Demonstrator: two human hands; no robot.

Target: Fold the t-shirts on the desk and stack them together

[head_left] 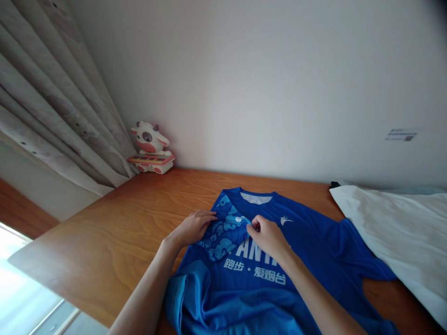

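A blue T-shirt with white lettering lies front up on the wooden table, its collar toward the wall. Its patterned sleeve, on the left side, is folded inward over the chest. My right hand pinches the edge of that sleeve near the middle of the chest. At the fold on the shirt's left edge rests my left hand, fingers extended onto the fabric. The other sleeve is spread to the right, and the lower part of the shirt is bunched in the foreground.
The wooden table stands against a pale wall. A cow toy with a small keyboard sits at the back left, beside a curtain. White fabric lies at the right, close to the spread sleeve.
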